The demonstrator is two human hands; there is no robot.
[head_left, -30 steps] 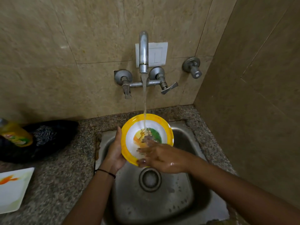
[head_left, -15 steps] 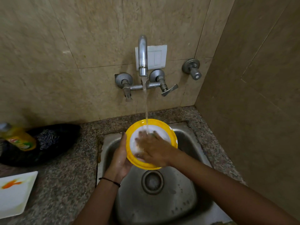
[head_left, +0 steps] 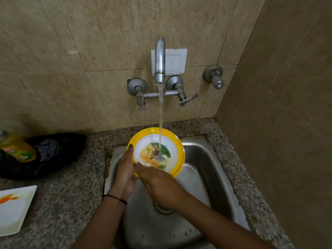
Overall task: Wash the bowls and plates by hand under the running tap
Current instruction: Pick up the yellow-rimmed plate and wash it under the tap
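A yellow-rimmed bowl (head_left: 177, 141) with a white inside and a coloured picture is tilted over the steel sink (head_left: 203, 159). Water from the tap (head_left: 159, 60) falls into its middle. My left hand (head_left: 125, 169) grips the bowl's left rim, thumb on the edge. My right hand (head_left: 158, 184) lies at the bowl's lower edge, its fingers flat against the inside near the rim. A white square plate (head_left: 12, 211) with an orange mark sits on the counter at far left.
A yellow dish-soap bottle (head_left: 16, 148) lies by a black bag (head_left: 59, 151) with a steel scrubber (head_left: 48, 148) on the granite counter (head_left: 71, 194). The sink drain (head_left: 161, 209) is partly hidden by my right hand. Tiled walls close in behind and right.
My right hand slid from the middle of the bowl down to its lower edge, uncovering the picture. The bowl stays under the stream in my left hand.
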